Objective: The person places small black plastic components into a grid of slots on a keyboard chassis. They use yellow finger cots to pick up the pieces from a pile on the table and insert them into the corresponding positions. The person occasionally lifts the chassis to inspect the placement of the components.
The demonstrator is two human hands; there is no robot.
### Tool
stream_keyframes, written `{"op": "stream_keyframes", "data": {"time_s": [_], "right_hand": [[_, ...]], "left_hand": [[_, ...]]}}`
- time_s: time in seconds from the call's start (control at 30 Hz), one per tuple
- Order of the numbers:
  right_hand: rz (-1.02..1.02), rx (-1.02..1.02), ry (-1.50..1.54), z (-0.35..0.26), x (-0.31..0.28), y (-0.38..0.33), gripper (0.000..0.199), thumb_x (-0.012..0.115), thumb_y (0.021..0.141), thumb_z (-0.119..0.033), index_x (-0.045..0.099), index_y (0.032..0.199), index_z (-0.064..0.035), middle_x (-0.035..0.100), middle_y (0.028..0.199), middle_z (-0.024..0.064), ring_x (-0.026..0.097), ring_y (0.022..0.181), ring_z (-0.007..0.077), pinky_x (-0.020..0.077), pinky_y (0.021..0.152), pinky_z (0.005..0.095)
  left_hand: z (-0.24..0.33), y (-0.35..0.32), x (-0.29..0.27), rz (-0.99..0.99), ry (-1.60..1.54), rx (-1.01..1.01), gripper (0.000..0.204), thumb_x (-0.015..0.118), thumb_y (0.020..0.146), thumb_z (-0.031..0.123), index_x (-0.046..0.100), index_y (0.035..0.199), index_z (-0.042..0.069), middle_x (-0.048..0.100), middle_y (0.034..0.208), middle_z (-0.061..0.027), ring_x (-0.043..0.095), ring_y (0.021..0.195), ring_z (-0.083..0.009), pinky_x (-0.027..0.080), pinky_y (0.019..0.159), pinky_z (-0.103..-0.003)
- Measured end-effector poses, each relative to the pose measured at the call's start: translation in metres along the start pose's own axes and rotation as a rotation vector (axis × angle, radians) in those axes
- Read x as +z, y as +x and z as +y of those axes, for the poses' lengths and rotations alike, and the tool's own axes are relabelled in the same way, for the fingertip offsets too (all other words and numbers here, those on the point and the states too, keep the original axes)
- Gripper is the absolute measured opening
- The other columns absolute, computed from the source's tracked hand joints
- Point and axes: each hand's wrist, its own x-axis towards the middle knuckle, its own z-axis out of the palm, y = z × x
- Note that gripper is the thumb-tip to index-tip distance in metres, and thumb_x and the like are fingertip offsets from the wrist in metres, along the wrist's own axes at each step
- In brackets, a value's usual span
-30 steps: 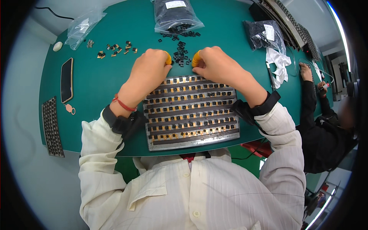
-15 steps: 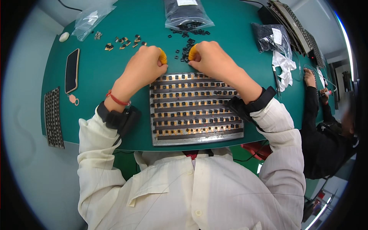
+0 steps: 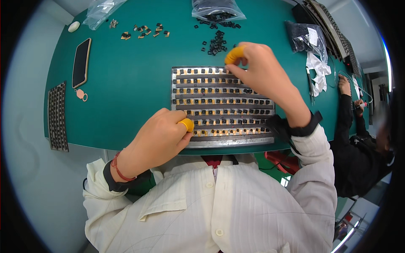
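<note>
A metal tray (image 3: 236, 140) on the green table carries rows of small black square parts (image 3: 203, 101) seated on gold-coloured pieces. My left hand (image 3: 160, 137), a yellow finger cot on one finger, is closed at the tray's near left corner. Whatever its fingertips pinch is hidden. Over the tray's far edge, my right hand (image 3: 259, 63) is closed in a pinch, also with a yellow cot; I cannot make out anything in it. Just beyond the tray lies a loose pile of black square parts (image 3: 216, 44).
A bag of black parts (image 3: 217, 9) lies at the back, near gold-and-black pieces (image 3: 145, 30). A phone (image 3: 81, 63) and another filled tray (image 3: 58, 116) are at left. To the right are a second bag (image 3: 301, 37), white paper (image 3: 319, 71), stacked trays (image 3: 329, 27) and another person's hand (image 3: 344, 85).
My left hand has come back from the tray's far edge to its near left corner. My right hand has shifted right, away from the loose pile. The view has shifted slightly.
</note>
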Motion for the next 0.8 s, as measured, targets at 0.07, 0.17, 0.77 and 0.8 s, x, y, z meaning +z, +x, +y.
{"op": "stream_keyframes", "data": {"time_s": [0.07,0.17,0.77,0.8], "right_hand": [[-0.037,0.016,0.029,-0.010,-0.015,-0.025,0.014,0.073,0.078,-0.006,0.071,0.087,0.0045,0.064,0.079,0.0156,0.064,0.073,0.0313,0.0520,0.069,0.0376],[-0.089,0.059,0.052,-0.010,-0.024,-0.071,0.014,0.074,0.077,-0.006,0.070,0.086,0.0042,0.061,0.080,0.0145,0.061,0.071,0.0310,0.0515,0.068,0.0381],[0.065,0.149,-0.062,-0.014,0.011,-0.165,0.018,0.075,0.080,-0.013,0.069,0.075,0.0031,0.058,0.074,0.0109,0.061,0.069,0.0279,0.0502,0.061,0.0370],[0.004,0.169,-0.100,-0.019,0.011,-0.167,0.021,0.074,0.081,-0.014,0.067,0.070,0.0027,0.056,0.069,0.0105,0.060,0.065,0.0282,0.0489,0.057,0.0371]], "left_hand": [[0.000,-0.006,0.009,0.031,0.020,0.022,0.013,0.073,0.078,0.009,0.070,0.085,-0.001,0.061,0.083,-0.0108,0.056,0.077,-0.0296,0.048,0.072,-0.039],[0.001,-0.008,0.017,0.065,0.069,0.033,0.015,0.075,0.077,0.010,0.070,0.085,-0.001,0.060,0.083,-0.0106,0.056,0.078,-0.0291,0.048,0.071,-0.038],[0.022,-0.006,0.006,-0.182,0.150,-0.158,0.042,0.073,0.085,0.031,0.062,0.063,-0.004,0.056,0.063,-0.0144,0.054,0.058,-0.0336,0.044,0.058,-0.041],[0.019,-0.001,-0.002,-0.235,0.110,-0.196,0.043,0.072,0.085,0.032,0.062,0.063,-0.004,0.057,0.063,-0.0152,0.056,0.059,-0.0343,0.045,0.059,-0.041]]}}
